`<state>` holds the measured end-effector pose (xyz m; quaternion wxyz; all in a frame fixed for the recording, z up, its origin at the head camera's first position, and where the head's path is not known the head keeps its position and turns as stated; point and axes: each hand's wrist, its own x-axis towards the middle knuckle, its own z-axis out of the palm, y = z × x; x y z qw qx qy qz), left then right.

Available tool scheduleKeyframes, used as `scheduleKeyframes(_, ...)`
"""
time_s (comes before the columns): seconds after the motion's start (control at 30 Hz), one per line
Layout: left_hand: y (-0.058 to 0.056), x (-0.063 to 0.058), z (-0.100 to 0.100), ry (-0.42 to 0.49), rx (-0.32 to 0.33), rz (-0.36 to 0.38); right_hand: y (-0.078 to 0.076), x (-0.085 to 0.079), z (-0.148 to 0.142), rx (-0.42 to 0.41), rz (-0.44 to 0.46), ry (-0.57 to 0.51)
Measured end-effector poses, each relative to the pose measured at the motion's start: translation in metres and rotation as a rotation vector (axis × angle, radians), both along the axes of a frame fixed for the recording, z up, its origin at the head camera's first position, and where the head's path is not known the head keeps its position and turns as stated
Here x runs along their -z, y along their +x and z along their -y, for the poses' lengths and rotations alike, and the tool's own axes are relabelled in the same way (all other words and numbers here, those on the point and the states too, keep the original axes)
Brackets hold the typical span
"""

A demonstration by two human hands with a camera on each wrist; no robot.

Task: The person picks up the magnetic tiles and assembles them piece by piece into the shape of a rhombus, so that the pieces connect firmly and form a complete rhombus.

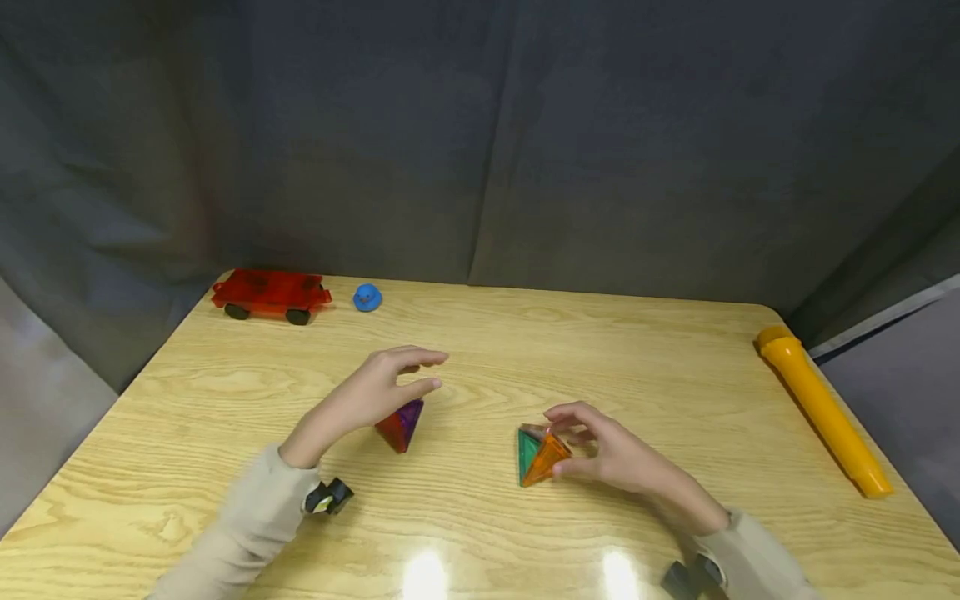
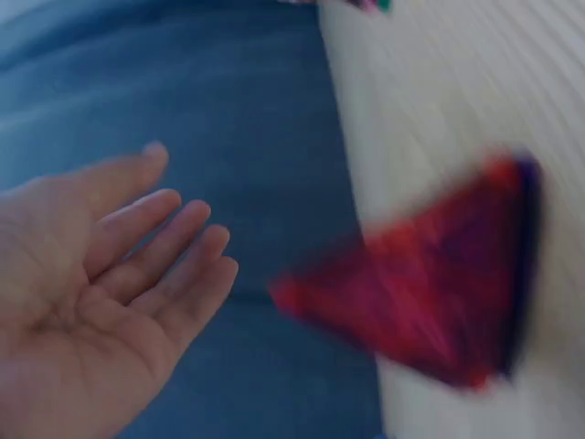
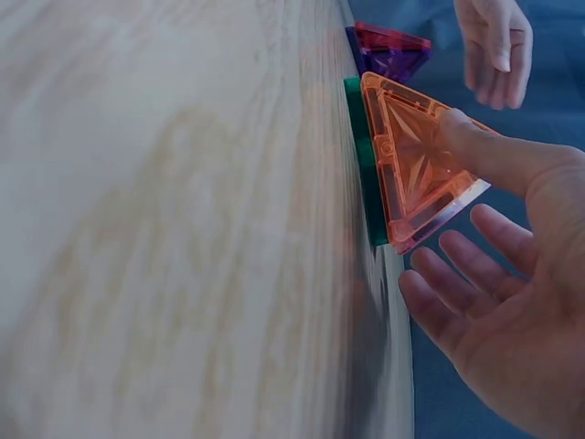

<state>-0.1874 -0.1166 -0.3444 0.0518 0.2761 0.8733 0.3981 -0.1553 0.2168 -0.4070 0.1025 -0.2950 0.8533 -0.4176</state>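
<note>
A pyramid of translucent magnetic tiles with red and purple faces (image 1: 401, 427) stands on the table beneath my left hand (image 1: 375, 387). That hand hovers above it with fingers extended and nothing held; the left wrist view shows the blurred red face (image 2: 420, 283) apart from the fingers. To the right, a second tile pyramid with orange and green faces (image 1: 546, 457) stands near my right hand (image 1: 607, 450). In the right wrist view, my right thumb overlaps the orange tile (image 3: 416, 165), while the other fingers are loosely bent and spread beside the pyramid.
At the back left of the wooden table (image 1: 465, 333) stands a red toy car base (image 1: 270, 290) with black wheels, beside a small blue rubber duck (image 1: 367, 297). An orange-yellow tube (image 1: 821, 408) lies along the right edge. Dark curtain (image 1: 480, 150) hangs behind the table.
</note>
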Motion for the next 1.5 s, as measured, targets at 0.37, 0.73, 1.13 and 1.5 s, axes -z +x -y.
scheduleKeyframes(0.37, -0.008, 0.033, 0.046, -0.062, 0.005, 0.221, 0.001, 0.0, 0.005, -0.023, 0.064, 0.09)
scheduleKeyframes(0.73, -0.008, 0.046, 0.043, -0.119, -0.003, 0.231, -0.002, 0.0, 0.007, -0.044, 0.037, 0.123)
scheduleKeyframes(1.13, -0.009, 0.051, 0.008, -0.103, 0.114, 0.203, -0.005, -0.001, 0.009, -0.029, 0.078, 0.104)
scheduleKeyframes(1.5, -0.005, 0.051, -0.025, -0.097, 0.16, 0.15, -0.015, 0.0, 0.014, -0.009, 0.093, 0.094)
